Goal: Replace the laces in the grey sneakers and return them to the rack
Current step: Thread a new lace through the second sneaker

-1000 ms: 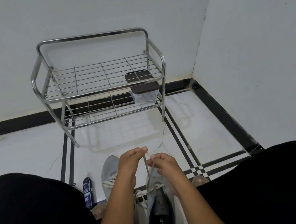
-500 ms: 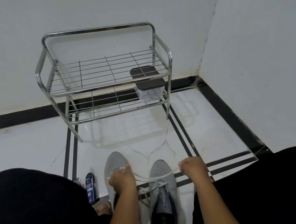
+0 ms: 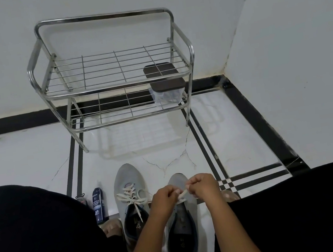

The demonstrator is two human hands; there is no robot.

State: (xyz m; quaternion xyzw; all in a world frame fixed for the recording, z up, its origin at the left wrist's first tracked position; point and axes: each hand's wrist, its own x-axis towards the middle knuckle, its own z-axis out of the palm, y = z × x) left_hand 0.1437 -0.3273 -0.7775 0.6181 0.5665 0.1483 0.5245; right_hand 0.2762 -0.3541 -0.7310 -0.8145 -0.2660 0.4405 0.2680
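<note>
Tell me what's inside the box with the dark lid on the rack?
The box sits on the lower shelf of the rack. Its clear walls show something pale, too blurry to name, and the dark lid covers the top.

Both hands (image 3: 185, 192) hide the right sneaker's (image 3: 183, 232) eyelets; the spray can's (image 3: 98, 204) label is too small to read.

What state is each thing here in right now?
Left sneaker: laced, on the floor.
Right sneaker: on the floor, lacing unfinished.
Lace: pinched by both hands.
Left hand, right hand: gripping lace.
Rack: no sneakers.
Container: lidded, lower shelf.
</note>
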